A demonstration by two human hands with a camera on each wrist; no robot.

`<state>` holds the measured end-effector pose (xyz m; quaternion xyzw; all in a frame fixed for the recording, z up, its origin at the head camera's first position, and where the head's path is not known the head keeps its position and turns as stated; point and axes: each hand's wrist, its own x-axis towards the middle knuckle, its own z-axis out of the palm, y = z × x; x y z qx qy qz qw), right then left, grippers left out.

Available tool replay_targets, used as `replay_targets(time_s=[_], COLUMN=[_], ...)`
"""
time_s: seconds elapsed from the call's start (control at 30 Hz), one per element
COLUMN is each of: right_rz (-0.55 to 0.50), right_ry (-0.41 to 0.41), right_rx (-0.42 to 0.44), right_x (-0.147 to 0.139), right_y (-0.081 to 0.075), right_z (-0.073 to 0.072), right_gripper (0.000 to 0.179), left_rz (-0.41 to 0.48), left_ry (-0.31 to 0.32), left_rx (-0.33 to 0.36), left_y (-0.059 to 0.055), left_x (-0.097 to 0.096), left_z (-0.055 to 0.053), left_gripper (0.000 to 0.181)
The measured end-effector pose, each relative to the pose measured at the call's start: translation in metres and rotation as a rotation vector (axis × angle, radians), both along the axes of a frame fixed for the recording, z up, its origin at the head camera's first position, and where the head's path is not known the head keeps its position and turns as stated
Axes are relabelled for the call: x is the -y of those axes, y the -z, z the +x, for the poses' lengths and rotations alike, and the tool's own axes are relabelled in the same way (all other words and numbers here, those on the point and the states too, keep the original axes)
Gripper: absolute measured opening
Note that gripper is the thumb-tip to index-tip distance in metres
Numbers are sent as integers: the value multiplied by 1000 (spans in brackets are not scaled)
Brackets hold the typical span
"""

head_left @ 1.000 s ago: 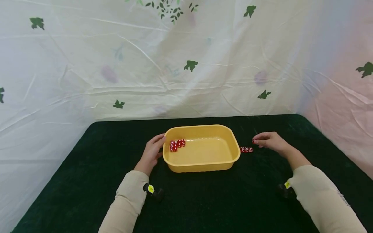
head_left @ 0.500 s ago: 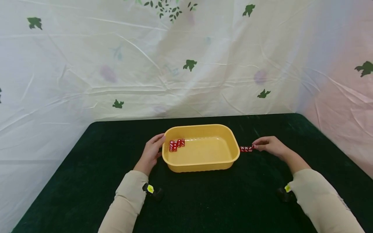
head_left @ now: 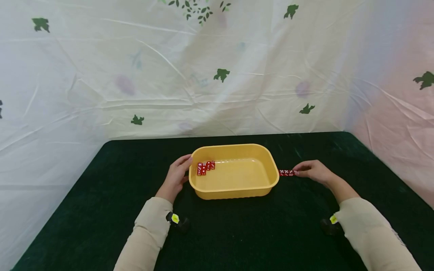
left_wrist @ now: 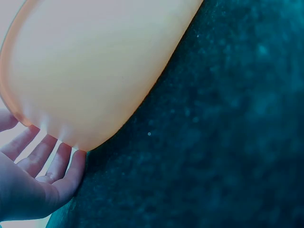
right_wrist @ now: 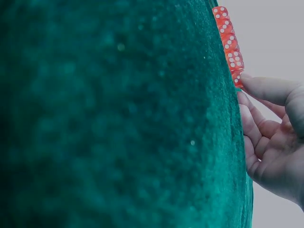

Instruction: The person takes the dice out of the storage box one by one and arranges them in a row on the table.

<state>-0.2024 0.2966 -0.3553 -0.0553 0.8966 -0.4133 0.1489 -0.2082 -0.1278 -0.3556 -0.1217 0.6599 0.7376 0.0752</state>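
Observation:
A yellow plastic tub stands on the dark green cloth. My left hand rests against its left end, and in the left wrist view the fingers touch the outer wall. Inside the tub, a cluster of red dice with white pips sits at the left. Beside the tub's right end runs a short row of red dice. At the row's outer end my right hand pinches a red die, which lines up with the others. Its far side is hidden by the thumb and fingers.
The dark green cloth covers the table. Behind it hangs a pale curtain with green leaf shapes. A black strap with a yellow tag is on the left wrist, and a similar yellow tag shows on the right.
My right hand has come down and toward the row with its die, which now sits at the row's outer end. My left hand and the tub have stayed put.

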Motion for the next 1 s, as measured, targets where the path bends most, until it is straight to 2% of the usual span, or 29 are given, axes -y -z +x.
replay_targets(time_s=[0.27, 0.43, 0.67, 1.0], right_rz=[5, 8, -14, -24], right_ry=[5, 5, 21, 43], right_rx=[6, 28, 74, 41], right_x=[0, 1, -3, 3], right_y=[2, -1, -11, -37], right_z=[-1, -2, -6, -16], right_gripper=[28, 37, 45, 51], left_rz=[-2, -1, -2, -4], left_ry=[2, 8, 10, 7], left_rx=[-7, -9, -10, -4], left_y=[1, 2, 1, 0], left_x=[1, 1, 1, 1], left_z=[-1, -1, -1, 1], left_gripper=[33, 34, 34, 35])
